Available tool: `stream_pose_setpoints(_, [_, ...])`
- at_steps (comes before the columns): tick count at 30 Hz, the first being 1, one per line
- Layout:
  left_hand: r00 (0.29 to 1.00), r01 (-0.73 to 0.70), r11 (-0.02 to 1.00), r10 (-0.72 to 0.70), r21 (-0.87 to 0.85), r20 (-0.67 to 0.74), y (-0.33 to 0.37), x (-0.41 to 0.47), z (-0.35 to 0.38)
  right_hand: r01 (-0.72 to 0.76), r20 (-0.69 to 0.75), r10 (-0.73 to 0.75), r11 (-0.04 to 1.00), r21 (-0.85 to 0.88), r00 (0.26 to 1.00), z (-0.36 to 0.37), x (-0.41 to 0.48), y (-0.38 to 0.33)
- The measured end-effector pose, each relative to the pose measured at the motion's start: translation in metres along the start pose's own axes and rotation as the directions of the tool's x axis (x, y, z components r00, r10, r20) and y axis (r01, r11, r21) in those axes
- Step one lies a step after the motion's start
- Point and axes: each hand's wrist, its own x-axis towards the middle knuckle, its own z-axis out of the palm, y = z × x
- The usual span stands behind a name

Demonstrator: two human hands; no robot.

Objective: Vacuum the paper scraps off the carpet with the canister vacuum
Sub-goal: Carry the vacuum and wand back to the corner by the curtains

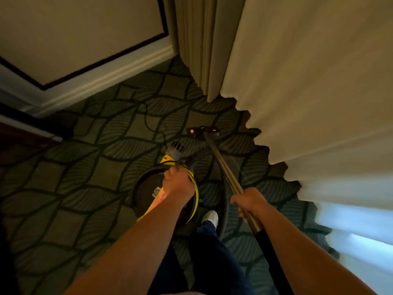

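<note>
A yellow and black canister vacuum (148, 188) stands on the patterned green carpet (85, 167) just in front of my feet. My left hand (177, 182) grips the yellow handle on top of the canister. My right hand (248, 202) holds the metal wand (221, 162), fingers curled round it. The wand runs forward to the black floor head (203, 131), which lies flat on the carpet near the hem of the curtain. A dark hose (225, 201) loops between the wand and the canister. No paper scraps show in this dim view.
Cream curtains (297, 81) hang along the right, their hem close to the floor head. A wall with a white baseboard (95, 79) runs along the upper left. A black power cord (148, 122) trails over the carpet behind the canister. My white shoe (210, 218) is beside the canister.
</note>
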Motion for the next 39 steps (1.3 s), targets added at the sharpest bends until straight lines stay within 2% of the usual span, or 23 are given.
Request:
stream_pose_setpoints(4, [0.985,0.159,0.985,-0.153,-0.071,0.078,-0.014,0.000,0.006,0.000,0.042,0.002,0.999,-0.044,0.999,0.002,0.016,-0.022])
stream_pose_setpoints(7, [0.976,0.198,0.975,-0.187,-0.100,0.108,-0.026,0.001,0.015,0.014,0.039,-0.012,0.999,-0.036,0.999,0.011,0.028,-0.036])
stream_pose_setpoints(14, [0.979,0.173,0.978,-0.158,-0.113,0.132,-0.058,0.006,0.018,-0.016,0.022,0.017,1.000,-0.024,1.000,0.036,0.034,-0.056])
stream_pose_setpoints(20, [0.981,0.070,0.992,-0.049,-0.109,0.189,-0.082,0.026,0.008,-0.006,-0.025,0.005,0.999,-0.051,1.000,0.057,0.029,-0.071])
stream_pose_setpoints(24, [0.976,0.112,0.983,-0.080,-0.147,0.204,-0.089,0.029,0.007,-0.010,-0.034,0.007,0.996,-0.084,0.999,0.064,0.034,-0.074])
stream_pose_setpoints(27, [0.960,0.130,0.977,-0.081,-0.170,0.266,-0.084,0.034,0.010,-0.009,-0.017,0.007,0.995,-0.096,1.000,0.059,0.041,-0.078])
stream_pose_setpoints(32, [0.904,0.273,0.917,-0.140,-0.292,0.404,-0.070,0.045,0.018,-0.026,0.018,0.028,0.991,-0.128,0.999,0.030,0.046,-0.081])
stream_pose_setpoints(35, [0.891,0.356,0.866,-0.200,-0.352,0.408,-0.061,0.050,0.020,-0.039,0.036,0.046,0.982,-0.187,0.998,0.004,0.046,-0.086])
stream_pose_setpoints(39, [0.870,0.424,0.849,-0.285,-0.316,0.402,-0.049,0.052,0.020,-0.067,0.085,0.087,0.974,-0.217,0.993,-0.023,0.048,-0.097])
